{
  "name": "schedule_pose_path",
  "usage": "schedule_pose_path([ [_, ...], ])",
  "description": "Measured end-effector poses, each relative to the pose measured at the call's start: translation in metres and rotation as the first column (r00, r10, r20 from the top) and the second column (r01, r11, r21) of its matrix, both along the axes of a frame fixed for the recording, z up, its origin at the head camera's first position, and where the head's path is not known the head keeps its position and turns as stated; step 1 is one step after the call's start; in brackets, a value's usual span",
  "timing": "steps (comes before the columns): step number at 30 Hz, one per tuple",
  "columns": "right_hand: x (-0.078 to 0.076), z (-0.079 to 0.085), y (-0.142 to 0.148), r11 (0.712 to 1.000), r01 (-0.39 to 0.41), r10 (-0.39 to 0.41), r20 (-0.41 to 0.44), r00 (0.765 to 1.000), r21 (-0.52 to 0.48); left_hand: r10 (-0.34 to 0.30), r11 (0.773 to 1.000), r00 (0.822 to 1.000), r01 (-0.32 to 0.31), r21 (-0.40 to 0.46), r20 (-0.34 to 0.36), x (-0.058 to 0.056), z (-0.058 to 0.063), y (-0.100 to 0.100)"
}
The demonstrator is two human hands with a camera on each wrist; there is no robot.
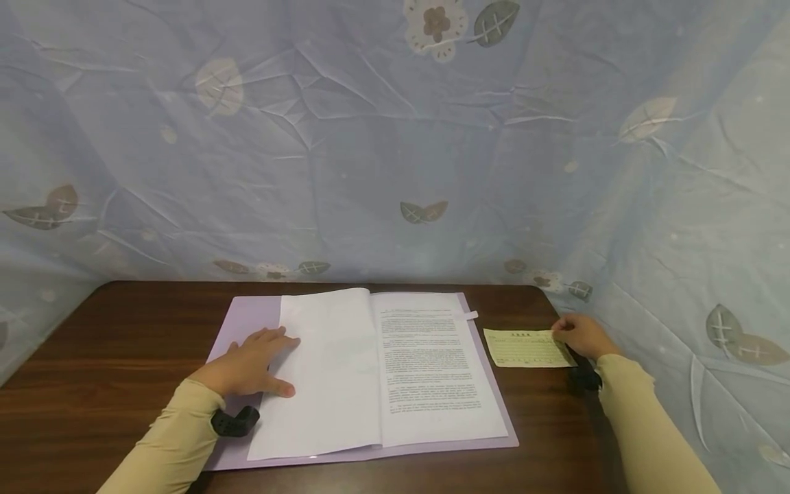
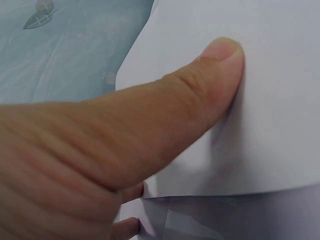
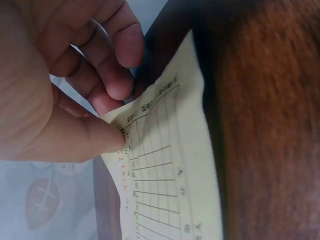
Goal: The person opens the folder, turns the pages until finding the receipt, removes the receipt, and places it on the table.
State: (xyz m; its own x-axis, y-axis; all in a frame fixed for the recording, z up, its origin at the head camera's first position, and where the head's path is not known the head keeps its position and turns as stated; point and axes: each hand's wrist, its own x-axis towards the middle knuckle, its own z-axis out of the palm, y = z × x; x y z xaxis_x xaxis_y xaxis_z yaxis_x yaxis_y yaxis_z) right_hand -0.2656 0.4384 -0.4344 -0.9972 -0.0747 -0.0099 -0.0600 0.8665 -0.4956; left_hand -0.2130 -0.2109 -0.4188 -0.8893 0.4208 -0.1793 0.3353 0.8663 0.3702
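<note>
A lilac folder (image 1: 249,312) lies open on the table, with a blank white sheet (image 1: 333,384) turned to its left side. Printed text covers the sheet (image 1: 435,370) on the right. My left hand (image 1: 247,363) rests with fingers spread over the left edge of the blank sheet and the folder's cover. In the left wrist view its thumb (image 2: 165,120) is extended over the white paper. To the right of the folder, my right hand (image 1: 583,335) pinches the right end of a yellow printed slip (image 1: 527,350). Ruled lines and red digits show on the slip (image 3: 160,150) in the right wrist view.
The dark brown wooden table (image 1: 92,363) extends to both sides of the folder. A small white tab (image 1: 472,315) sticks out from the folder's right edge near the slip. Pale blue patterned cloth (image 1: 370,158) hangs behind the table and on the right.
</note>
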Motion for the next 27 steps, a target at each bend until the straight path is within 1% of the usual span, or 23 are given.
schedule_pose_path([
  [7,-0.001,-0.002,0.000,1.000,0.019,-0.018,0.012,1.000,-0.014,0.006,1.000,1.000,-0.006,-0.006,-0.001,-0.001,0.000,-0.001],
  [9,-0.001,0.000,-0.003,0.999,0.031,-0.031,0.007,0.999,-0.018,0.004,1.000,1.000,-0.004,-0.005,-0.013,-0.001,0.000,-0.002],
  [13,0.004,0.007,-0.011,0.998,0.058,-0.059,-0.015,0.998,-0.037,-0.004,1.000,0.999,0.005,0.021,-0.045,-0.002,-0.001,-0.002],
  [16,0.013,0.013,-0.026,0.996,0.067,-0.071,-0.083,0.994,-0.051,-0.005,0.999,0.999,0.007,0.052,-0.046,-0.003,0.000,-0.001],
  [20,0.025,0.021,-0.053,0.997,0.055,-0.065,-0.193,0.979,-0.057,-0.015,0.997,0.999,0.019,0.074,-0.049,-0.004,0.002,0.001],
  [23,0.031,0.026,-0.074,0.997,0.035,-0.051,-0.229,0.972,-0.070,-0.036,0.994,0.996,0.044,0.099,-0.081,-0.004,0.006,0.003],
  [24,0.033,0.027,-0.081,0.997,0.031,-0.049,-0.236,0.971,-0.077,-0.037,0.993,0.994,0.048,0.108,-0.101,-0.004,0.008,0.003],
  [26,0.035,0.026,-0.095,0.996,0.021,-0.044,-0.266,0.963,-0.090,-0.023,0.991,0.986,0.044,0.130,-0.166,-0.004,0.012,0.003],
  [27,0.036,0.025,-0.101,0.995,0.022,-0.048,-0.275,0.960,-0.096,-0.006,0.989,0.978,0.036,0.141,-0.209,-0.005,0.014,0.002],
])
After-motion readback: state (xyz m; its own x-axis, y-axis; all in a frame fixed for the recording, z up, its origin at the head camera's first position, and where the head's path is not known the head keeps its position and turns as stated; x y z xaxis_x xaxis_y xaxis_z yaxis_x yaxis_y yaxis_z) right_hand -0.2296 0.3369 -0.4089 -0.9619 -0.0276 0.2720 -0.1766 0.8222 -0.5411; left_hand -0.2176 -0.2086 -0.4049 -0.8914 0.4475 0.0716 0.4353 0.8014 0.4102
